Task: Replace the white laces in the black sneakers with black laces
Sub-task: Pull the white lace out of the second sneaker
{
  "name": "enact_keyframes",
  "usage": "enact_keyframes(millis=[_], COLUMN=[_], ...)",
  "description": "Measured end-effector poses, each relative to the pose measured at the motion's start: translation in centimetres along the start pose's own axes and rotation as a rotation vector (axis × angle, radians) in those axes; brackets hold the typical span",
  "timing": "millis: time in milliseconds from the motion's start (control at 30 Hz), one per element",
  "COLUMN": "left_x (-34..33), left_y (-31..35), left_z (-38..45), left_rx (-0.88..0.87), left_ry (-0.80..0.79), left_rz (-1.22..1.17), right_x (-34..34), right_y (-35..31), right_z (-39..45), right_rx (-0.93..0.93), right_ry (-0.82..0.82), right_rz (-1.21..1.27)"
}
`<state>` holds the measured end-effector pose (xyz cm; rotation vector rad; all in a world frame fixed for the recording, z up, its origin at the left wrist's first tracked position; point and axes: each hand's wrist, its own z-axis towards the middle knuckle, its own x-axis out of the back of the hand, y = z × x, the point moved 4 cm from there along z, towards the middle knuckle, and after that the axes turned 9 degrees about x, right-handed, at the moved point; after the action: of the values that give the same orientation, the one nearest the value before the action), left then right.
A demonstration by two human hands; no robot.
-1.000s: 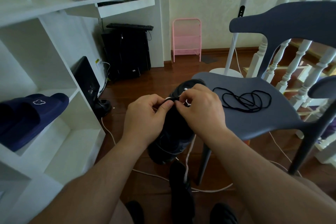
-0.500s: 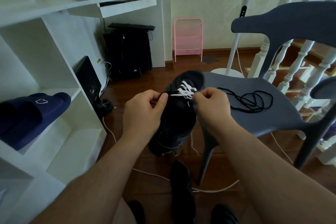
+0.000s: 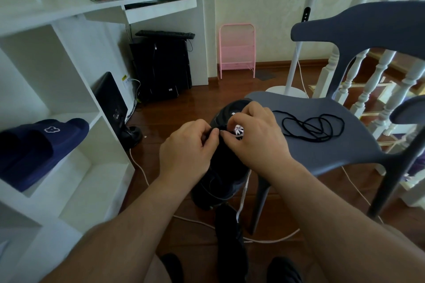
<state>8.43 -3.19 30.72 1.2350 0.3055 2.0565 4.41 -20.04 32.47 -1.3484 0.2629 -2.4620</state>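
A black sneaker (image 3: 220,167) is held up in front of me at the grey chair's left edge, toe pointing away. My left hand (image 3: 186,151) and my right hand (image 3: 255,140) meet over its lacing, fingertips pinching at the white lace (image 3: 238,130), of which a small crossed patch shows. A loose end of white lace (image 3: 243,193) hangs down under my right wrist. The black laces (image 3: 312,125) lie coiled on the chair seat, to the right of my hands. A second black sneaker (image 3: 230,246) lies on the floor below.
The grey chair (image 3: 322,154) stands to my right, its back rising at the upper right. White shelves (image 3: 76,163) with navy slippers (image 3: 39,145) fill the left. A fan stand (image 3: 294,71), a pink rack (image 3: 236,50) and a white cable (image 3: 207,223) are on the wooden floor.
Half a second ago my hands were apart at the sneaker's sides with the white lacing exposed; now they have closed in again over the lacing and pinch at it.
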Motion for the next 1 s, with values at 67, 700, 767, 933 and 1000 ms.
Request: enact_keyframes(millis=[67, 700, 767, 933, 1000], left_x=[-0.1, 0.1, -0.2, 0.0, 0.2], left_y=[0.0, -0.4, -0.1, -0.7, -0.9], left_z=[0.0, 0.3, 0.1, 0.5, 0.7], left_rx=[0.004, 0.017, -0.005, 0.035, 0.063], left_ry=[-0.008, -0.016, -0.045, -0.045, -0.025], left_rz=[-0.004, 0.019, 0.022, 0.013, -0.011], right_x=[-0.2, -1.3, -1.8, -0.6, 0.4], right_y=[-0.3, 0.6, 0.5, 2.1, 3.9], right_z=[0.0, -0.5, -0.5, 0.2, 0.4], right_rx=[0.027, -0.038, -0.046, -0.138, -0.303], right_ry=[-0.018, -0.103, -0.104, 0.035, 0.117], right_rz=[-0.047, 0.159, 0.141, 0.204, 0.272])
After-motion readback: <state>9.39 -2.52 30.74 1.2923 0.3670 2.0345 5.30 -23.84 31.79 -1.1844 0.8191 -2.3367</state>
